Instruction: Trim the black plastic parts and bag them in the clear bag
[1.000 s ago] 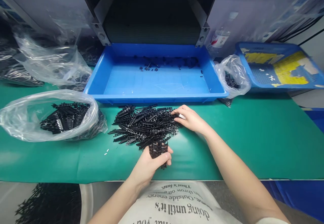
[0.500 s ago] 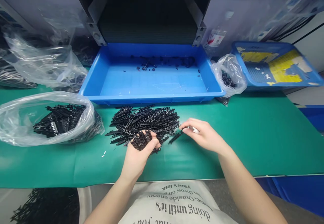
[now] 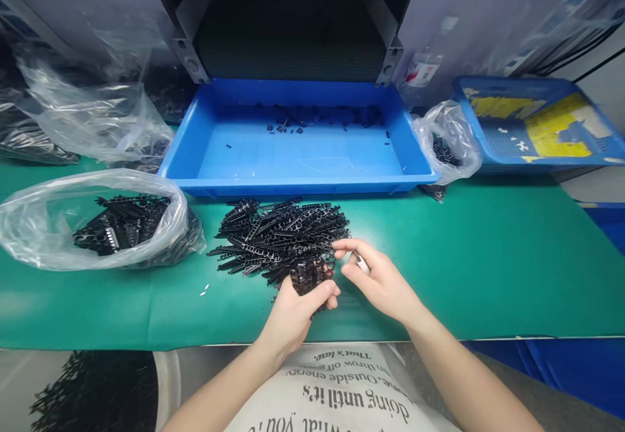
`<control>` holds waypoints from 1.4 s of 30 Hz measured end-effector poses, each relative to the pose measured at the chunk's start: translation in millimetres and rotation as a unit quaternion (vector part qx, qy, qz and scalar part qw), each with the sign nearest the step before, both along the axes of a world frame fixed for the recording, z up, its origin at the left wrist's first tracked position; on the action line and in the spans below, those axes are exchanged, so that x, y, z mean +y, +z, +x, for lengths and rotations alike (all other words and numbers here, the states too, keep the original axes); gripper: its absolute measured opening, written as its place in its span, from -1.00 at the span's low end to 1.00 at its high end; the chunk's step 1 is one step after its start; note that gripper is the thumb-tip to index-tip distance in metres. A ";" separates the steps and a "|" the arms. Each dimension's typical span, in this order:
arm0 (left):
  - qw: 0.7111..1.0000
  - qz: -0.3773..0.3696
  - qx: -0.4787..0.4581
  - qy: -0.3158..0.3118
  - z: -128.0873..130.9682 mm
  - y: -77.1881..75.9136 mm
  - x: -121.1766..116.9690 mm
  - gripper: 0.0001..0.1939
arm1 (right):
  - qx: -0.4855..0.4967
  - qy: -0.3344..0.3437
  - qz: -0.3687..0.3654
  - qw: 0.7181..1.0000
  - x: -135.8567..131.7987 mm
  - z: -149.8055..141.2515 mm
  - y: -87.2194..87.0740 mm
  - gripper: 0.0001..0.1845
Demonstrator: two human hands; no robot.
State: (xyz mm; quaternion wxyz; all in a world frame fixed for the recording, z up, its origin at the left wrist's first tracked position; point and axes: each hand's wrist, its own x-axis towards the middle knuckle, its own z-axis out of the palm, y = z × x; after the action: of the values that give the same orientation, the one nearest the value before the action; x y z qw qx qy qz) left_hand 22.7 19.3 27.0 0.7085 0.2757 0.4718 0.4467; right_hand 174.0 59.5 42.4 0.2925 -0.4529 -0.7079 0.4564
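Observation:
A heap of black plastic strips (image 3: 280, 237) lies on the green mat (image 3: 488, 256) in front of a blue tray (image 3: 303, 185). My left hand (image 3: 295, 311) is closed around a bundle of black strips (image 3: 308, 277) at the heap's near edge. Right beside it, my right hand (image 3: 378, 279) pinches one strip against the bundle with its fingertips and carries a small white thing (image 3: 361, 263) between the fingers.
A clear bag of black strips (image 3: 97, 224) lies at the left, more bags behind it. A small bag (image 3: 446, 146) and a blue basket with yellow paper (image 3: 537, 123) stand at the right. A few black bits lie in the tray.
My right hand drew a strip out of the heap and brought it left to the bundle. My left hand tipped its bundle and now holds it upright near the heap's edge.

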 end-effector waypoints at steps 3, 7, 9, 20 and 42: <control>1.000 -0.002 0.006 0.023 -2.3 1.6 2.1 -0.76 | -0.056 0.062 0.050 0.995 -6.7 8.2 2.6 -0.66; 1.000 0.003 0.007 0.006 -4.2 0.1 3.2 -0.74 | -0.106 0.101 0.088 0.985 -14.0 10.1 4.7 -0.65; 1.000 0.005 0.004 -0.002 -4.7 -0.5 2.9 -0.74 | -0.119 0.100 0.117 0.981 -15.5 8.7 3.7 -0.65; 0.999 0.015 0.043 -0.010 -3.9 -0.5 2.2 -0.77 | -0.153 0.093 0.161 0.970 -16.2 4.6 1.6 -0.68; 0.997 0.044 0.056 0.030 -2.1 -6.7 -1.1 -0.71 | -0.158 -0.015 0.221 0.962 -32.9 -14.1 -16.5 -0.69</control>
State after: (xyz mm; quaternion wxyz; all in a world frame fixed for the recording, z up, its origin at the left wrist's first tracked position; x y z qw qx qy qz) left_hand 20.6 18.2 20.3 0.6545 0.3164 0.4986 0.4721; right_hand 159.9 26.6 25.9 0.2766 -0.4540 -0.8212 0.2071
